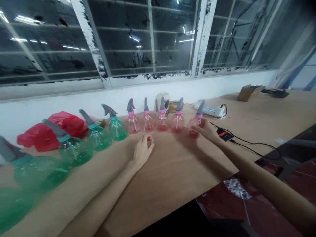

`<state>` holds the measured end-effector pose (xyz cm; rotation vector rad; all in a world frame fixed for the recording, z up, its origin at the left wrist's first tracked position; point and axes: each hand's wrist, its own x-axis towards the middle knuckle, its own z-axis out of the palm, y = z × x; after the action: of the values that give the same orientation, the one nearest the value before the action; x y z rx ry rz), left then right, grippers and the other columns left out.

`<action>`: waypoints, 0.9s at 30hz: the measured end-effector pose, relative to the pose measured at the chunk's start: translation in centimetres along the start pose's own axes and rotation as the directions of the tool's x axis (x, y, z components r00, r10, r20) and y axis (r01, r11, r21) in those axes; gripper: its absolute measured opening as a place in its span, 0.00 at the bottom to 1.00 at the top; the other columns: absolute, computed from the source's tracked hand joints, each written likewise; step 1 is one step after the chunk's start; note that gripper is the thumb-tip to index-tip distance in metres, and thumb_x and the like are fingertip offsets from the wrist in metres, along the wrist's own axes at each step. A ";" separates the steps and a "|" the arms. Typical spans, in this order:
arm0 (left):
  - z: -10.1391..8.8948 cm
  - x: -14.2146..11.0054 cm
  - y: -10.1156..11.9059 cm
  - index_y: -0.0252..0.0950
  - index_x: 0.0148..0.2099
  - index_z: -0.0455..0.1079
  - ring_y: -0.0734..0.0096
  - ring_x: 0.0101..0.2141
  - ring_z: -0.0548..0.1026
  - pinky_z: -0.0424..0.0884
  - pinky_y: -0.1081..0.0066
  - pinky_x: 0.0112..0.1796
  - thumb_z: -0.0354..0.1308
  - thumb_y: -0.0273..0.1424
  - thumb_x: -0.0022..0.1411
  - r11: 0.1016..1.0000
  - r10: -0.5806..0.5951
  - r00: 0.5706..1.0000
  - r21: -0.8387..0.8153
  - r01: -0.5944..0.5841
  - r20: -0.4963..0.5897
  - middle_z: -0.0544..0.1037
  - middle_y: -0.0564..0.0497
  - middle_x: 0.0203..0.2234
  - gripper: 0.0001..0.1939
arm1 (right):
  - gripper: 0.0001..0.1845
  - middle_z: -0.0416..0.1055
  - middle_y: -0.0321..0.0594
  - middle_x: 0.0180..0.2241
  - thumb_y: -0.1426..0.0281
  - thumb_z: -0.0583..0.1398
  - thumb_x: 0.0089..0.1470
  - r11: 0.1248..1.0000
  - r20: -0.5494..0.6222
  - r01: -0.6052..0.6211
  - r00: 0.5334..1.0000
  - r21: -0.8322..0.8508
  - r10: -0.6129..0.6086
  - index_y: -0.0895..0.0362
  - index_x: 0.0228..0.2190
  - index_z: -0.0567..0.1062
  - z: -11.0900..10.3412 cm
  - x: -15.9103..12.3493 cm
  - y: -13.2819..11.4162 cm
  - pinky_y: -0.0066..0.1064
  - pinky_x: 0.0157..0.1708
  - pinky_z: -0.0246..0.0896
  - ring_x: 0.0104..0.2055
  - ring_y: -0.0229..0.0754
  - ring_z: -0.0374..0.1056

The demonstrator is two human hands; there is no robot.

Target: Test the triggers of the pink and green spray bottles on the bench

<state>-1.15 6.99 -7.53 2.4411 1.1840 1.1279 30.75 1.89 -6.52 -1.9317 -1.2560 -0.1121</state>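
My right hand (208,131) is wrapped around the body of a clear pink spray bottle (194,133) at the right end of a curved row. The bottle has a grey trigger head and some red showing low inside; it stands nearly upright. My left hand (143,149) rests on the brown table cover, its fingers loosely curled in and nothing visible in them. Just beyond it are several more pink spray bottles (162,122), including one nearer my right hand (177,123). To the left the row continues with green spray bottles (118,129), the nearest ones blurred.
A red plastic bag (59,126) lies behind the green bottles. On the right are a white power strip (217,112), a black device (225,134) with cables, and an open cardboard box (249,92). Barred windows stand behind the table. The table's front edge (197,198) runs diagonally at lower right.
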 end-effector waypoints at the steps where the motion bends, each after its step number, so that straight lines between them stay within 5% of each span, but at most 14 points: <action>1: 0.1 -0.1 0.2 0.37 0.42 0.63 0.62 0.40 0.75 0.69 0.60 0.43 0.51 0.25 0.59 1.000 -0.002 1.000 -0.013 0.002 0.002 0.75 0.48 0.36 0.07 | 0.33 0.74 0.50 0.39 0.47 0.58 0.46 1.000 0.017 -0.011 1.000 0.003 0.011 0.60 0.44 0.69 -0.3 -0.8 -0.2 0.58 0.49 0.51 0.43 0.58 0.70; 7: 0.2 -1.1 3.5 0.39 0.43 0.63 0.63 0.42 0.75 0.69 0.58 0.47 0.56 0.35 0.60 0.992 0.005 0.999 -0.126 -0.001 0.038 0.76 0.49 0.39 0.10 | 0.36 0.71 0.50 0.45 0.46 0.61 0.44 0.977 0.138 0.082 0.984 0.195 -0.110 0.56 0.47 0.65 -2.2 -7.8 -2.5 0.51 0.49 0.58 0.49 0.57 0.68; 14: -2.2 -1.8 9.8 0.41 0.60 0.53 0.52 0.54 0.68 0.65 0.50 0.53 0.64 0.39 0.53 0.919 0.116 0.981 -0.390 -0.046 0.156 0.68 0.43 0.55 0.36 | 0.38 0.67 0.50 0.46 0.49 0.67 0.39 0.819 0.229 0.080 0.941 0.569 -0.251 0.55 0.44 0.59 -0.7 -14.9 -8.4 0.52 0.47 0.64 0.48 0.55 0.67; 18: -3.3 -1.6 11.0 0.41 0.53 0.64 0.59 0.39 0.77 0.74 0.56 0.41 0.62 0.38 0.56 0.889 0.003 0.986 -0.452 0.074 0.168 0.76 0.48 0.42 0.23 | 0.38 0.66 0.47 0.43 0.49 0.67 0.38 0.827 0.265 0.120 0.913 0.550 -0.309 0.55 0.44 0.61 0.5 -16.1 -11.1 0.53 0.46 0.64 0.48 0.55 0.66; 27: -4.7 -0.8 10.5 0.41 0.49 0.67 0.58 0.45 0.74 0.70 0.54 0.49 0.60 0.36 0.59 0.843 -0.011 0.994 -0.533 0.069 0.112 0.75 0.48 0.45 0.16 | 0.44 0.66 0.49 0.47 0.49 0.67 0.38 0.834 0.284 0.137 0.900 0.534 -0.330 0.54 0.52 0.59 1.4 -16.0 -12.6 0.55 0.48 0.62 0.51 0.58 0.64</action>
<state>1.37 -1.14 0.28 2.0019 0.7478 1.1169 12.15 -6.58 -7.76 -1.3656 -1.5839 0.4370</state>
